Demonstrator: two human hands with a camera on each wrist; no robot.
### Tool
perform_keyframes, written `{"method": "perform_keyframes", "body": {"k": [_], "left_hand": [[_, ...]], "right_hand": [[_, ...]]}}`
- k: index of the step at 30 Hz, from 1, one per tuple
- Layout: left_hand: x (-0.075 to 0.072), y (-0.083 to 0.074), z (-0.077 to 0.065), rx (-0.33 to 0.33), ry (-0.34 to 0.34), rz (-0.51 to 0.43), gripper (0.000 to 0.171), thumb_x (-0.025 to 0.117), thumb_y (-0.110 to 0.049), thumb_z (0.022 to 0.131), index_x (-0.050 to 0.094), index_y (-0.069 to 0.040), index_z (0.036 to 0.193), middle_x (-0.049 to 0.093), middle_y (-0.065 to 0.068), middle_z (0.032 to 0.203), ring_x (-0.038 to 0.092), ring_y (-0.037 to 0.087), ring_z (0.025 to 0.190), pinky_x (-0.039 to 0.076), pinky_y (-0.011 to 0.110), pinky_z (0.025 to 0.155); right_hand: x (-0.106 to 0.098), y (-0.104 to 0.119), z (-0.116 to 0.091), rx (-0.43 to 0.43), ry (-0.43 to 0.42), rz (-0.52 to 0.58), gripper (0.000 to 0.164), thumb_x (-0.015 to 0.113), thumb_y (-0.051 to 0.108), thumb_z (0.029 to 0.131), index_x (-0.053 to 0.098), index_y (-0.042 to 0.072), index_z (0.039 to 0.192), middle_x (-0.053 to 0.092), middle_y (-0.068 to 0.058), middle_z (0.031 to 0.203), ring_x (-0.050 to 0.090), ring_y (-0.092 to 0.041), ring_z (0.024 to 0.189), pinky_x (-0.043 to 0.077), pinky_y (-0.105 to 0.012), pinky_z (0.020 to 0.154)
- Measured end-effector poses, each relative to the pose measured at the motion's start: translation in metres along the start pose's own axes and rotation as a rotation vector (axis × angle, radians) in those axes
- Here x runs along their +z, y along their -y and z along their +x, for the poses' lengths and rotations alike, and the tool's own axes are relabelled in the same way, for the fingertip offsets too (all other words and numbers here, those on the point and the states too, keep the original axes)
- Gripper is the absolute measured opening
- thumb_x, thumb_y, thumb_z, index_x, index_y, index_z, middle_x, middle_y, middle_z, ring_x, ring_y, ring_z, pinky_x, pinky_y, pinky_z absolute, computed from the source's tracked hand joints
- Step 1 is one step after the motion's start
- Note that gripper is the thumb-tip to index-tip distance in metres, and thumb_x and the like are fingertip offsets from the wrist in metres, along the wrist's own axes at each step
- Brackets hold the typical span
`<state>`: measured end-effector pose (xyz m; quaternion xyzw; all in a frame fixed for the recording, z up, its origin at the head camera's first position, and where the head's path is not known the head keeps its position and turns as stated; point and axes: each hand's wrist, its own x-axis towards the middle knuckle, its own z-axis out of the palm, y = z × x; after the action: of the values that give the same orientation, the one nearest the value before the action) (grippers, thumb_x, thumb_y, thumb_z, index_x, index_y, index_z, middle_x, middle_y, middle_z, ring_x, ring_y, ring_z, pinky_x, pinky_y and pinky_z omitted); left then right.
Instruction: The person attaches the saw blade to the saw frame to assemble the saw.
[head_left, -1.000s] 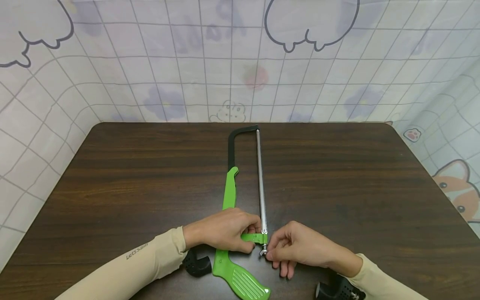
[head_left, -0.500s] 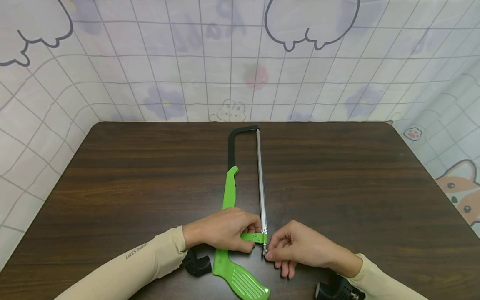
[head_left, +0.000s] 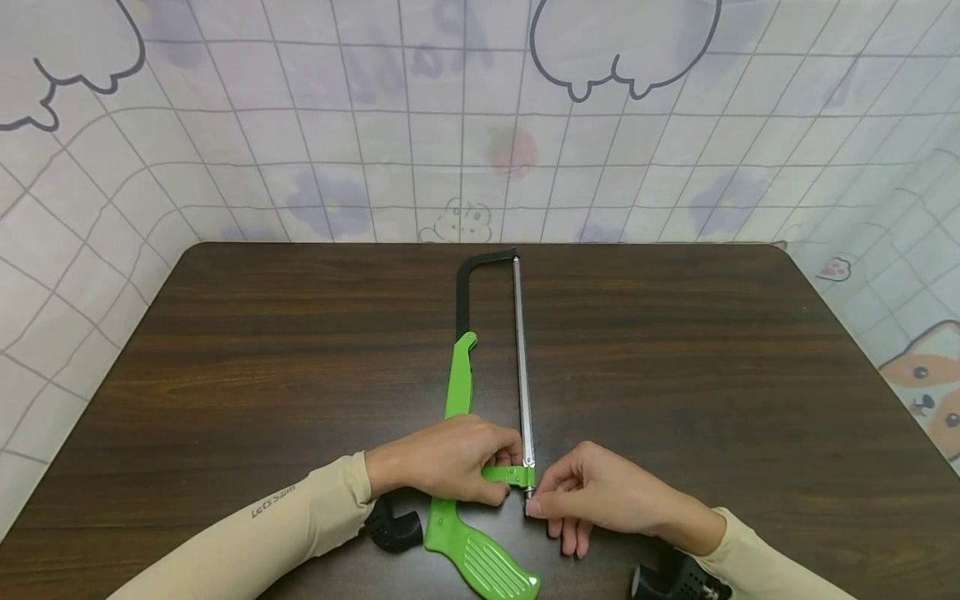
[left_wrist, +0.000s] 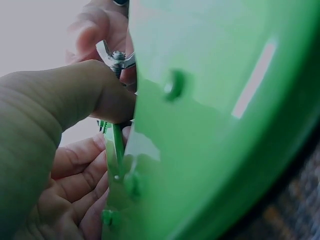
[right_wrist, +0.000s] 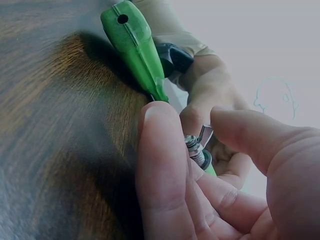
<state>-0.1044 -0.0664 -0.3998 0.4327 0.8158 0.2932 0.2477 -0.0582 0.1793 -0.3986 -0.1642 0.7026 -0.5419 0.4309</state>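
A hacksaw (head_left: pixel 459 379) with a green body, black front bow and silver blade bar (head_left: pixel 522 358) lies on the table, handle (head_left: pixel 491 558) toward me. My left hand (head_left: pixel 461 458) grips its green frame close to the short cross-piece (head_left: pixel 510 476). At the near end of the blade bar, my right hand (head_left: pixel 592 496) holds a silver wing nut (right_wrist: pixel 204 134) between thumb and fingers. The left wrist view shows that wing nut (left_wrist: pixel 118 59) on its threaded bolt, beside the left thumb (left_wrist: pixel 107 95) and the large green frame (left_wrist: pixel 210 100).
The dark wood table (head_left: pixel 300 333) extends on both sides of the saw. A pale grid-patterned cloth (head_left: pixel 375 125) hangs behind it and along the sides. Black wrist cameras sit under the left cuff (head_left: pixel 393 529) and right cuff (head_left: pixel 678 575).
The wing nut has turned, and the right thumb and fingertips have shifted slightly left over it. The left hand and the hacksaw stay in place.
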Motion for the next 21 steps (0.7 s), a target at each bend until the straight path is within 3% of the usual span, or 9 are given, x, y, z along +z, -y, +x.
{"method": "perform_keyframes", "body": {"k": [21], "left_hand": [[-0.0004, -0.0009, -0.0001, 0.001, -0.004, 0.000, 0.013, 0.068, -0.018, 0.087, 0.067, -0.019, 0.099, 0.054, -0.013, 0.073, 0.042, -0.003, 0.060, 0.036, 0.014, 0.059]], "right_hand": [[-0.0022, 0.0004, -0.0003, 0.001, 0.029, 0.030, 0.031, 0.068, 0.026, 0.099, 0.076, -0.004, 0.092, 0.071, -0.002, 0.074, 0.068, -0.006, 0.056, 0.057, -0.024, 0.053]]}}
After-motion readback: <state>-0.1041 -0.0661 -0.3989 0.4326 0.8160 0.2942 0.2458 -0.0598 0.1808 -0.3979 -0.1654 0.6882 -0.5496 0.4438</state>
